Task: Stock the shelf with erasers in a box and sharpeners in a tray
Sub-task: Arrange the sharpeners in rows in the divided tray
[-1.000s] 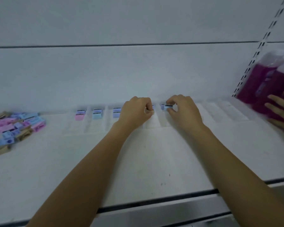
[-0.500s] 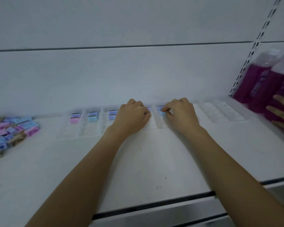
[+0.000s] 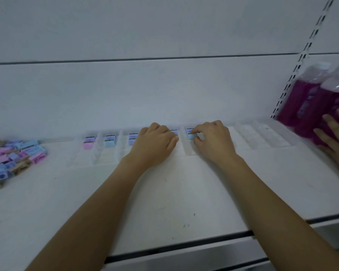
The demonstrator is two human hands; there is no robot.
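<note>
Two hands at the clear tray on a white shelf

Both forearms reach in over the front edge of the shelf (image 3: pixel 164 192) towards the back. The left hand (image 3: pixel 156 145) rests knuckles-up on the tray (image 3: pixel 262 137), its fingers curled under; I cannot tell whether they hold anything. Just beside it, the right hand (image 3: pixel 213 142) pinches a light blue sharpener (image 3: pixel 191 136) between thumb and fingers (image 3: pixel 199 132), over one compartment of the tray near the back wall. Further left, slotted sharpeners (image 3: pixel 110 140) sit one to a compartment: pink, blue, purple. A loose pile of sharpeners (image 3: pixel 14 157) lies far left. At far right, another person's hand (image 3: pixel 337 141) lies against purple bottles (image 3: pixel 309 102).
</note>
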